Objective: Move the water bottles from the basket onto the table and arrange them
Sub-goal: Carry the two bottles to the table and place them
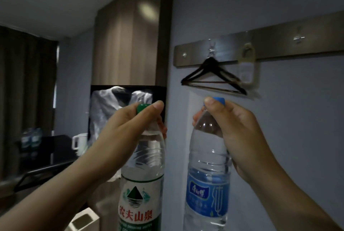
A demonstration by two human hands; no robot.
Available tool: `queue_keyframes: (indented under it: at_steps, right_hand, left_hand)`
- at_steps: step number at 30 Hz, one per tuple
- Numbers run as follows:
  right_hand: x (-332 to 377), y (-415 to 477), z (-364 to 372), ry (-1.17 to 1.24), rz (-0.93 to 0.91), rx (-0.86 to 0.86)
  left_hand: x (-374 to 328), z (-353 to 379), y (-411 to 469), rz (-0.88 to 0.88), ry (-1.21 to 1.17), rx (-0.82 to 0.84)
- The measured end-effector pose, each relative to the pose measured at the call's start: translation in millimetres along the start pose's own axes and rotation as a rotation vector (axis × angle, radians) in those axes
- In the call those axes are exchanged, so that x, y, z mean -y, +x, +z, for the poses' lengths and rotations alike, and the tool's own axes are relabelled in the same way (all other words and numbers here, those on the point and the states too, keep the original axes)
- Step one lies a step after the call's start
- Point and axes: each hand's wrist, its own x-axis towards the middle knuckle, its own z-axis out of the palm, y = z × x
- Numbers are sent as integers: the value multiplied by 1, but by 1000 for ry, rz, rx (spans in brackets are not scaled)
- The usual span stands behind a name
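Note:
My left hand [128, 126] grips the neck of a clear water bottle with a green cap and a white, green and red label [141, 189]. My right hand [236, 133] grips the neck of a second clear bottle with a blue cap and blue label [207, 184]. Both bottles hang upright in the air, side by side, raised in front of the wall. The bottoms of both are cut off by the lower frame edge. No basket is in view. Two more bottles [30, 140] stand blurred on a dark table [61, 143] at the far left.
A white kettle [80, 142] stands on the dark table. On the wall ahead, black hangers [214, 79] dangle from a hook rail [260, 46]. A wooden cabinet [130, 31] holds white robes [115, 107]. A white box [83, 221] sits at the bottom left.

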Motion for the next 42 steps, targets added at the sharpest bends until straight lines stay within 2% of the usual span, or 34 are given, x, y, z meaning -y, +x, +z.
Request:
queue_keyframes:
  at_steps: [7, 17, 26, 32, 42]
  right_hand:
    - [-64, 50, 66, 154, -7, 139]
    - [-162, 132, 136, 371, -29, 332]
    - [-236, 175, 226, 475, -29, 432]
    - [-269, 199, 304, 488, -46, 489]
    - [-310, 249, 467, 571, -44, 454]
  left_hand:
    - [53, -63, 21, -21, 129, -150]
    - [111, -106, 68, -63, 309, -352]
    - [166, -166, 87, -128, 459, -486]
    - [204, -238, 96, -153, 445, -531]
    - [261, -397, 130, -131, 549, -547]
